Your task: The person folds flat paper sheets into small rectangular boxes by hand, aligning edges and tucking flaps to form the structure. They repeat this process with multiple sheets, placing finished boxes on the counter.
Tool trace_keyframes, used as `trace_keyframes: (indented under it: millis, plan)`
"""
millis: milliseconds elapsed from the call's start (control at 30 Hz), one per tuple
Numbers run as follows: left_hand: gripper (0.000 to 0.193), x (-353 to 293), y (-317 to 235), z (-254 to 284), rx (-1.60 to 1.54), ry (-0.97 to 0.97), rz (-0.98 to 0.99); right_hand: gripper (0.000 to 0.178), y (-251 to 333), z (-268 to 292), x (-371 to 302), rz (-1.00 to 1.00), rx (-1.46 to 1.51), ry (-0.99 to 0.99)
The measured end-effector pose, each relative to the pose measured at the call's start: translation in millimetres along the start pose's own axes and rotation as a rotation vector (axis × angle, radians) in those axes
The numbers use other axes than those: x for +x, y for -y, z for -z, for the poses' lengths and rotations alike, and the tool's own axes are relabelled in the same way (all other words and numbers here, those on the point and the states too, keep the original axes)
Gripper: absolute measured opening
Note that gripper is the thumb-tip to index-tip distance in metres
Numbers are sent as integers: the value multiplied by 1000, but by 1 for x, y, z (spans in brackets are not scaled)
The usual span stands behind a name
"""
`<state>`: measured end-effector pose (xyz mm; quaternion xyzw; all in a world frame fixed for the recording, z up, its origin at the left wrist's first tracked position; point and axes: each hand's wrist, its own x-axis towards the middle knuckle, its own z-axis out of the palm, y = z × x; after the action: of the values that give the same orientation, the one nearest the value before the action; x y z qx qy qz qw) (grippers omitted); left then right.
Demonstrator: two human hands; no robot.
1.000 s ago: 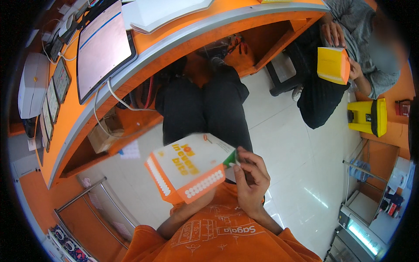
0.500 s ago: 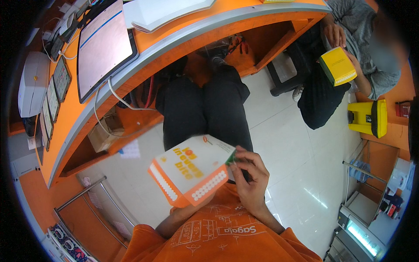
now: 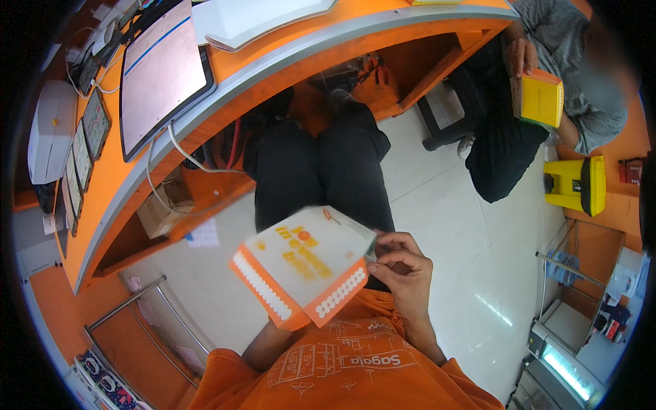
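Note:
A white cardboard food box [image 3: 301, 253] with orange, dotted side panels and yellow lettering is partly folded over my lap. Its orange side flaps angle down toward my shirt. My right hand [image 3: 403, 270] pinches the box's right edge between thumb and fingers, by a small green patch. From the lower left, my left hand [image 3: 272, 336] reaches under the box; only its wrist part shows, and the fingers are hidden behind the cardboard.
A curved orange desk [image 3: 273, 65] holds a large tablet [image 3: 164, 82] and a stack of flat white cardboard [image 3: 260, 20]. At upper right, a seated person holds a yellow box [image 3: 542, 99]. A black stool [image 3: 447, 113] and yellow bin [image 3: 576, 184] stand nearby.
The box has turned slightly, its side flaps showing more fully. My right hand has shifted a little right, still at its edge. The other person has turned their yellow box.

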<state>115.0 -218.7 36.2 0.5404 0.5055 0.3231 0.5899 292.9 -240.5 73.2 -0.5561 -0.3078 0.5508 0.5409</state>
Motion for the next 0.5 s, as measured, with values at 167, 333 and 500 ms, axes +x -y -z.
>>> trace_keyframes:
  millis: [167, 333, 500]
  plan:
    - [39, 0, -2, 4, 8, 25, -16, 15, -1, 2, -2, -30, 46, 21]
    - [39, -7, -3, 2, 65, 49, -55, 16, -3, 2, -1, -41, 34, 18]
    - [40, 0, -8, -4, 140, 74, -169, 43, -8, 3, 4, 86, 67, 34]
